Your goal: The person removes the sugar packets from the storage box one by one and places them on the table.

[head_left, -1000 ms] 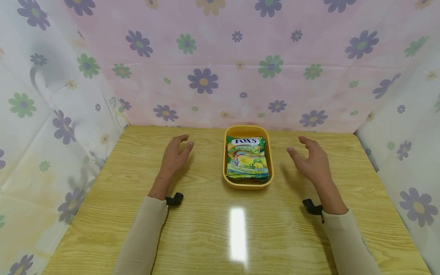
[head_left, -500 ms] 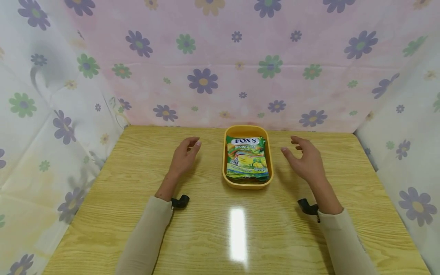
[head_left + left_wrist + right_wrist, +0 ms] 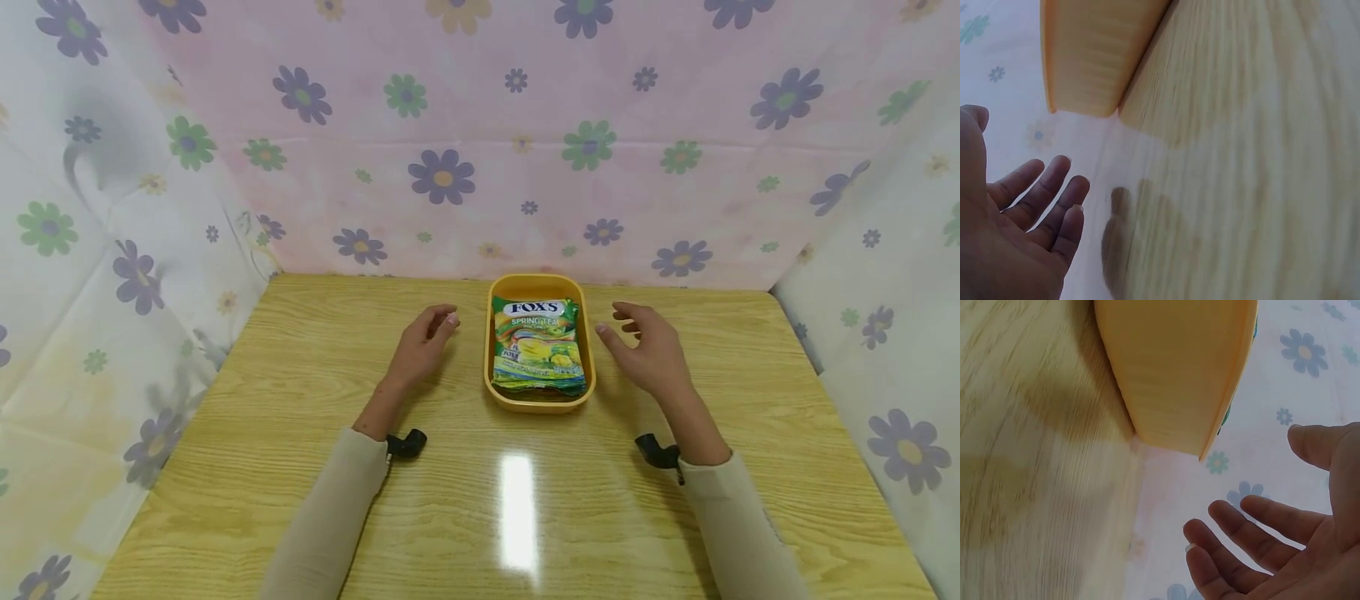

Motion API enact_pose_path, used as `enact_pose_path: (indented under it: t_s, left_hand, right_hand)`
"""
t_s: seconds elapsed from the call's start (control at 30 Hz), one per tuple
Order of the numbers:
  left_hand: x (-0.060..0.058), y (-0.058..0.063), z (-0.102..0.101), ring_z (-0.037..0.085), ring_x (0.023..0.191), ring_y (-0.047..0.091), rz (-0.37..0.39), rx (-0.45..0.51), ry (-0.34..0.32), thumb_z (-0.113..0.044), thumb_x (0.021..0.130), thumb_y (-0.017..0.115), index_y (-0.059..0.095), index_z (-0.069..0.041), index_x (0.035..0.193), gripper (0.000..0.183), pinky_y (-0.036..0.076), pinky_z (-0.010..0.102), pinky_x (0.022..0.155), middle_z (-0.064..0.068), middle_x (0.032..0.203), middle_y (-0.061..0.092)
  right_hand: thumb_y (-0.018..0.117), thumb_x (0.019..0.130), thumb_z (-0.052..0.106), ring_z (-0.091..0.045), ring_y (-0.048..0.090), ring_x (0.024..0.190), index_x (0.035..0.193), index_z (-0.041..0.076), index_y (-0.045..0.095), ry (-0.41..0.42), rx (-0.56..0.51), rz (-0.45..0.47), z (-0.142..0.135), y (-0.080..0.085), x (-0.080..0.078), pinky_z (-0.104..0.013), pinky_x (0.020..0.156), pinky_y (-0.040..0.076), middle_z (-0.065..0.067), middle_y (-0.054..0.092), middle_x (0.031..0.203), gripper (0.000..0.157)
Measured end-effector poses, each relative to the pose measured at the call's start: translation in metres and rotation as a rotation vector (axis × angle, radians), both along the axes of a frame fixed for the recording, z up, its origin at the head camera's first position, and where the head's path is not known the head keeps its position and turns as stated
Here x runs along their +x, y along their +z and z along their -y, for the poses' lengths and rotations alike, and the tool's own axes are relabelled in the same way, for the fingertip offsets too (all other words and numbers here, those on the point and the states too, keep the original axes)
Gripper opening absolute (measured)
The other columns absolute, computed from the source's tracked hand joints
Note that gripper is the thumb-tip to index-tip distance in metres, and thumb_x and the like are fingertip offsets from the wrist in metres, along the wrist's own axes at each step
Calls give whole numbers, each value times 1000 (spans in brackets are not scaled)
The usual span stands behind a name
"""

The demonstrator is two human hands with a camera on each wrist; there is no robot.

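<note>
A yellow rectangular tub (image 3: 540,407) with rounded corners stands near the back of the table. Inside it lies a green candy packet (image 3: 536,350) printed "FOX'S Spring Tea", with further packet edges showing beneath. To the tub's left is my left hand (image 3: 422,346), fingers loosely bent, a gap between it and the wall. My right hand (image 3: 647,348) is on the opposite side, thumb pointing at the rim and nearer to it than the left. Neither holds anything. Both wrist views show relaxed, spread fingers below the side of the tub (image 3: 1094,56).
The wood-grain table (image 3: 450,517) carries a bright light reflection in front of the tub. A pink flowered cloth (image 3: 480,208) hangs right behind the back edge, and white flowered cloth flanks both sides. A black wrist camera (image 3: 408,443) sticks out from the left wrist.
Both hands have moved inward toward the tub, the left going right and the right going left. The tub and the packet have stayed where they were.
</note>
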State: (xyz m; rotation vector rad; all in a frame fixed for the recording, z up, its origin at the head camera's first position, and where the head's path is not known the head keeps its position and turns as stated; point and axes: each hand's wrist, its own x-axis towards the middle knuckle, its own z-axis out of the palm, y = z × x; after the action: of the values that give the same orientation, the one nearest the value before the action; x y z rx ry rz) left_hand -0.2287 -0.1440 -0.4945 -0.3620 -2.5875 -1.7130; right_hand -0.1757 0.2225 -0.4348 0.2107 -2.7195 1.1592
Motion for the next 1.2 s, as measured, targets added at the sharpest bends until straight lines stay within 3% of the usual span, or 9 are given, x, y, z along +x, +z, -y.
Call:
enact_pose_path:
  t_s: [0.3, 0.5, 0.77, 1.0, 1.2]
  left_hand:
    - [-1, -5, -18, 39, 110, 63, 52, 57, -48, -33, 107, 48, 50, -1, 142, 47, 45, 54, 98, 20, 121, 64]
    - [1, -5, -27, 28, 106, 65, 58, 74, -50, -48, 104, 47, 53, -10, 141, 53, 49, 46, 95, 13, 118, 65]
    - [-2, -7, -38, 25, 92, 67, 54, 138, -2, -53, 102, 50, 57, -12, 137, 54, 53, 38, 85, 9, 101, 68]
    - [-2, -5, -51, 28, 88, 66, 69, 196, 62, -47, 102, 52, 60, -11, 132, 47, 53, 40, 81, 10, 93, 69]
    - [-6, -9, -62, 18, 87, 63, 44, 166, 150, -55, 100, 52, 64, -15, 126, 49, 50, 33, 78, 5, 94, 70]
  right_hand:
    - [59, 100, 40, -38, 60, 109, 139, 4, 56, 7, -28, 22, 10, 2, -2, -53, 87, 50, -18, 58, 133, 53]
    - [62, 99, 37, -32, 63, 102, 133, 3, 61, 15, -77, 35, 21, 8, -6, -50, 86, 52, -15, 62, 126, 48]
    - [62, 98, 39, -30, 67, 99, 138, 3, 57, 17, -54, 115, 36, 14, -11, -46, 78, 56, -14, 65, 121, 54]
    - [61, 99, 33, -32, 67, 103, 139, 1, 56, 15, 0, 175, 47, 24, -13, -47, 77, 57, -16, 65, 122, 52]
    - [60, 100, 34, -36, 67, 106, 139, -4, 54, 5, 37, 203, 52, 27, -16, -50, 82, 55, -21, 66, 121, 55]
